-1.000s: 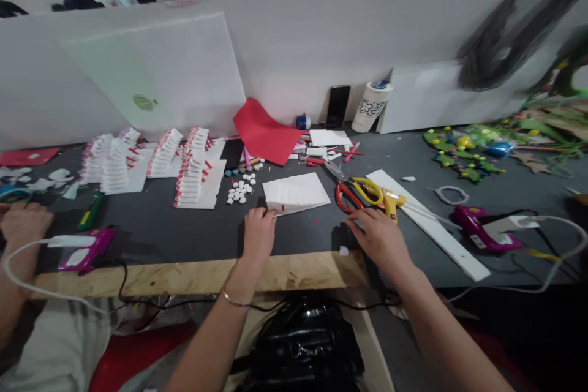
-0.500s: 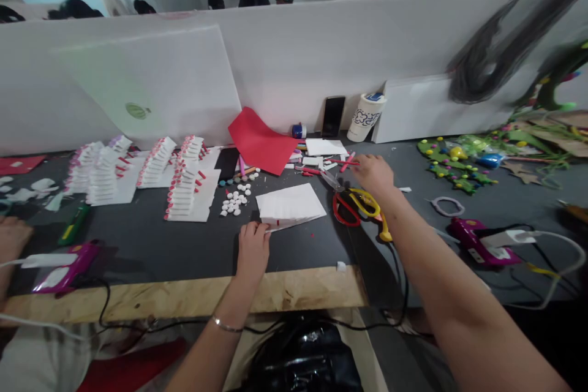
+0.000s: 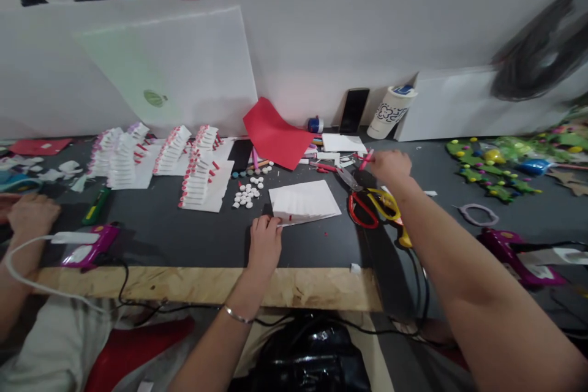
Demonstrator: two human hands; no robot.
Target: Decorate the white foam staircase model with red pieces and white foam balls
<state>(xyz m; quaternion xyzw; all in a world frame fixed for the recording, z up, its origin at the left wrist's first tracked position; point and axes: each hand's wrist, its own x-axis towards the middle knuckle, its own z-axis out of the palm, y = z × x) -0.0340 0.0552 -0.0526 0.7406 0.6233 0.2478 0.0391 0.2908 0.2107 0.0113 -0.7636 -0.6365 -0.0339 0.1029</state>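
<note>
In the head view my left hand (image 3: 265, 242) is closed at the near left corner of a folded white sheet (image 3: 305, 199), its fingertips gripping the edge. A small red mark shows near that corner. Farther right, my right hand (image 3: 390, 166) reaches over the table with its fingers pinched at a short pink stick (image 3: 366, 160). Scissors (image 3: 349, 179) with one red and one yellow handle lie open just below that hand. White offcuts and a red piece (image 3: 325, 167) are scattered to its left.
White cards (image 3: 209, 190) with rows of red-tipped rolls stand at left, beside white round pieces (image 3: 248, 193). Behind are red foam (image 3: 280, 138), a phone (image 3: 354, 111) and a paper cup (image 3: 390, 113). Purple glue guns (image 3: 94, 248) lie at both sides. A co-worker's hand (image 3: 34, 217) rests far left.
My right hand has shifted slightly and now pinches at the pink stick; the thin red stick seen by its fingers before no longer shows there. My left hand stays at the sheet's corner.
</note>
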